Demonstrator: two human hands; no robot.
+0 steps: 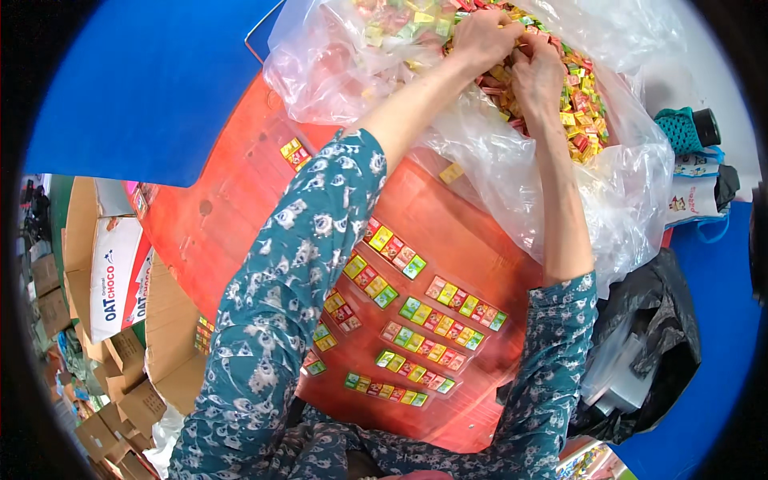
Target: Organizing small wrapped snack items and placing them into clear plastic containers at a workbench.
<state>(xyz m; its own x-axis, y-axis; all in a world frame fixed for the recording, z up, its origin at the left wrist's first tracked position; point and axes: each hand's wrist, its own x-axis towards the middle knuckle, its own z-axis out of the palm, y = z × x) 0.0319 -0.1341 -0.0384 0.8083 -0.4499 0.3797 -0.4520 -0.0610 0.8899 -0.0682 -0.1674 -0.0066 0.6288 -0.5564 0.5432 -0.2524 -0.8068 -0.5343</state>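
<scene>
Both my arms reach to the far side of the table, over a large clear plastic bag (496, 188) lying open. Inside it is a heap of small boxy packets (588, 120) in red, yellow and green. My left hand (482, 40) and my right hand (538, 78) meet above the heap, fingers bent and pinched close together. What lies between the fingertips is too small and covered to make out. Nearer to me, several clear strips of packets in rows (432, 344) lie on the red table (456, 216). One loose yellow packet (451, 173) rests beside the bag.
A short strip of packets (295, 153) lies at the table's left. Cardboard boxes (172, 320) stand left of the table. At the right are a black plastic bag (672, 312) with clear plastic inside, a bottle in a teal knitted cover (680, 130) and a white cloth bag (694, 196).
</scene>
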